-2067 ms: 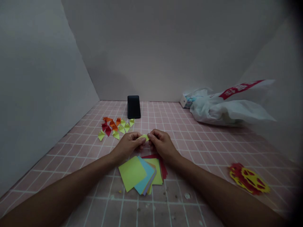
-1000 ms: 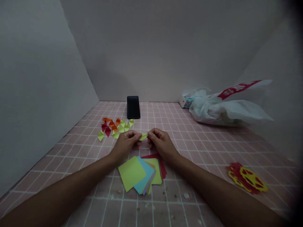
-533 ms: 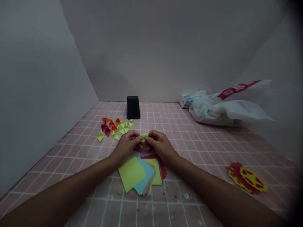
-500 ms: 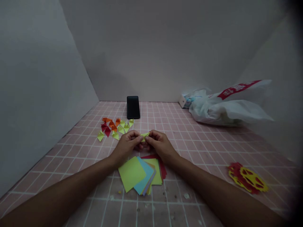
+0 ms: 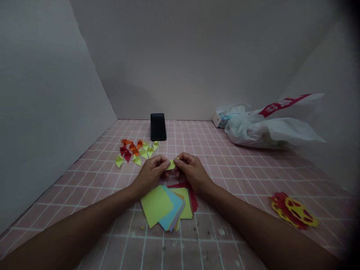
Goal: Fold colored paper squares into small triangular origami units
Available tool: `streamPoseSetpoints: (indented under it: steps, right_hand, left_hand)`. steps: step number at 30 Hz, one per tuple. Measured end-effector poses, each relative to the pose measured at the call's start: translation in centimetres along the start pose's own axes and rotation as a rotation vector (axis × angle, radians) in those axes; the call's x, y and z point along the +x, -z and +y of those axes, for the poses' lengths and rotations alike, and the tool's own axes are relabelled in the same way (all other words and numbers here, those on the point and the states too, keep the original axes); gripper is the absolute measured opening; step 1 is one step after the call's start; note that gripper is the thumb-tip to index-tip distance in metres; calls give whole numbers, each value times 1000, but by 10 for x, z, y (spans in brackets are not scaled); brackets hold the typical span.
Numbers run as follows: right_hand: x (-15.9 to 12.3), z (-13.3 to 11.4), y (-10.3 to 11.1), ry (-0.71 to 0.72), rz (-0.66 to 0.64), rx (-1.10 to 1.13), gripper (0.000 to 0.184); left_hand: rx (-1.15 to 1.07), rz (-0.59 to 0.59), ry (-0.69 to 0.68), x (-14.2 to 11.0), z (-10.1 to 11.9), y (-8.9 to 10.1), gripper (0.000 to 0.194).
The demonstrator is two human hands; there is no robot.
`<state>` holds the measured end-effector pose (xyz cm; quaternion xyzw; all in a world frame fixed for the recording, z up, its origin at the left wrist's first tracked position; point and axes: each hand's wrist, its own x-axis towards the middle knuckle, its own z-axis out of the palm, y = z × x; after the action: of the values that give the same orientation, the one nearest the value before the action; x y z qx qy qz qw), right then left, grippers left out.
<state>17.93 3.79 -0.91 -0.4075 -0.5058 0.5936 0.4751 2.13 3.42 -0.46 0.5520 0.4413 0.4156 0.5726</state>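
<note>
A small folded piece of yellow paper (image 5: 171, 164) is pinched between my two hands, above the middle of the table. My left hand (image 5: 153, 170) grips its left end between thumb and fingers. At its upper right end, my right hand (image 5: 192, 169) pinches it the same way. The fingers cover part of the folds. Just below the hands lies a fanned stack of square coloured paper (image 5: 157, 206) in yellow, blue, purple, orange and red. Left of my left hand stand several small folded paper pieces, among them yellow (image 5: 137, 160), red (image 5: 127, 156) and orange ones (image 5: 140, 144).
A black phone (image 5: 158, 127) rests at the back of the pink tiled tabletop (image 5: 112, 225). At the back right are a white plastic bag (image 5: 261, 131) and a small box (image 5: 221, 119). Red and yellow cut-out shapes (image 5: 295, 212) lie at the right. Pale walls surround the table.
My right hand has shifted slightly up and right, its thumb now nearer the paper's upper right tip. More of the yellow paper shows between the hands. My left hand stays nearly still.
</note>
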Motion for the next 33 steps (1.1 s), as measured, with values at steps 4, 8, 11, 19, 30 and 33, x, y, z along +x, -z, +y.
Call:
streamPoseSetpoints:
  steps: [4, 8, 11, 19, 30, 33]
  right_hand:
    - [-1, 1, -1, 27, 3, -49, 21]
    - [-3, -3, -3, 16, 19, -5, 22]
    - [-4, -6, -4, 4, 39, 49, 24]
    - [-3, -6, -4, -13, 64, 147, 26]
    - [-2, -6, -3, -59, 81, 198, 28]
    - [-4, -7, -5, -107, 32, 205, 30]
  left_hand:
    - [-11, -32, 54, 0, 2, -1, 27]
    - [-51, -41, 91, 0, 2, -2, 28]
    - [-77, -38, 86, 1, 0, -1, 27]
    - [-84, -2, 47, 2, 0, -1, 25]
    - [476, 153, -455, 0, 6, 6, 31]
    - [641, 136, -580, -2, 9, 8, 7]
